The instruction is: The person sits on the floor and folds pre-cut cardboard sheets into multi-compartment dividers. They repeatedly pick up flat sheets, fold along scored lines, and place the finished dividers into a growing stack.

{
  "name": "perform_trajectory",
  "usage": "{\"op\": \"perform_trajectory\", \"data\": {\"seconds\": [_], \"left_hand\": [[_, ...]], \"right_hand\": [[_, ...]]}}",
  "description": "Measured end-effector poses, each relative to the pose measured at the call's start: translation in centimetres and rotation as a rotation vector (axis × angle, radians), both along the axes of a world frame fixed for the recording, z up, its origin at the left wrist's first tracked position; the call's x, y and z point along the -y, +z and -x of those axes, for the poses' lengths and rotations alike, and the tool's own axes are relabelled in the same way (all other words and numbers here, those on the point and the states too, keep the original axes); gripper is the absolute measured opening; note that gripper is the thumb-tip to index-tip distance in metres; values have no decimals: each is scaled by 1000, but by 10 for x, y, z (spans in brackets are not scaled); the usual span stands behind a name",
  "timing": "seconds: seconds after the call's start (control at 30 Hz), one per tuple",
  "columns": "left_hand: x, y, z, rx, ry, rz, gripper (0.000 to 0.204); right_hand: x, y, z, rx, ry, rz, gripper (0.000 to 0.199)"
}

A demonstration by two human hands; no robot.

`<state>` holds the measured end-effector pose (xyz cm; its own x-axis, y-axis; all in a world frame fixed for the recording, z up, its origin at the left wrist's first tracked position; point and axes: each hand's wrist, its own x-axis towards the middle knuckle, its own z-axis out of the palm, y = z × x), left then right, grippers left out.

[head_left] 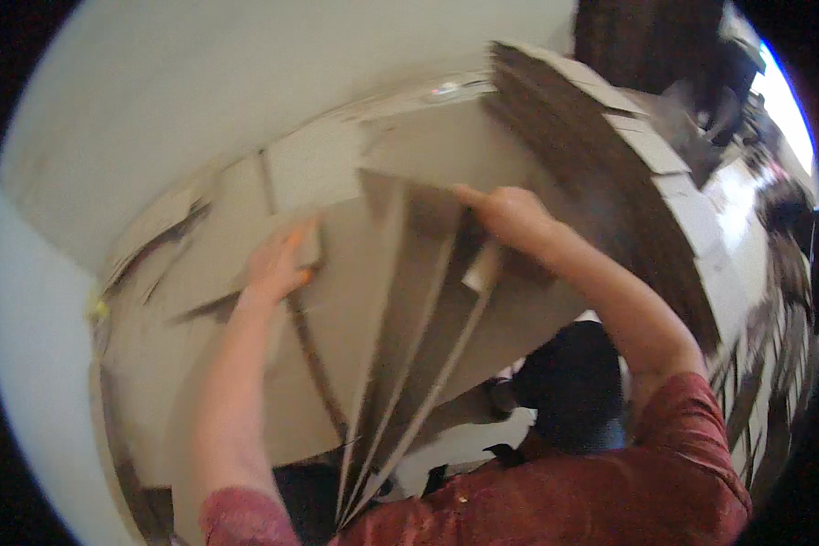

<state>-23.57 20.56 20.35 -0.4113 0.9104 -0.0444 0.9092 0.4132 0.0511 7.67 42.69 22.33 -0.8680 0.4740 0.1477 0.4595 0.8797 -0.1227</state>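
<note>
My left hand [280, 262] lies on a flat brown cardboard sheet [218, 259] at the left, its fingers stretched and thumb apart, with orange bands or coverings near the fingertips. Farther right, my right hand [511, 218] is closed on the upper edge of a folded cardboard piece [419, 273]. The panels of that piece stand up in a fan, and their long pale edges run down toward my body. A small light patch [482, 267] shows below my right hand. Motion blurs both hands somewhat.
More flat cardboard [273, 391] spreads beneath both hands, along a pale wall [218, 82]. A tall stack of cardboard [628, 182] rises at the far right. A dark rounded object [573, 387] is near my right side. Slatted dark items [773, 364] stand at the right rim.
</note>
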Motion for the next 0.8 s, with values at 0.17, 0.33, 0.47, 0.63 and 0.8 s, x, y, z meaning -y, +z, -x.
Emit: {"op": "perform_trajectory", "data": {"seconds": [0.17,0.33,0.47,0.63,0.8], "left_hand": [[43,-6,-19,-197,56,21,86],[81,-19,-32,-108,12,-96,78],[102,-39,-10,-81,12,-227,61],[108,-59,15,-24,35,-378,38],[107,-30,14,-33,54,-273,18]], "right_hand": [[-8,13,11,55,24,-30,53],[14,29,-9,-7,-65,-81,60],[53,14,-53,-479,27,-212,56],[116,-23,-140,-601,52,-49,47],[154,-64,-199,-546,-64,90,36]]}}
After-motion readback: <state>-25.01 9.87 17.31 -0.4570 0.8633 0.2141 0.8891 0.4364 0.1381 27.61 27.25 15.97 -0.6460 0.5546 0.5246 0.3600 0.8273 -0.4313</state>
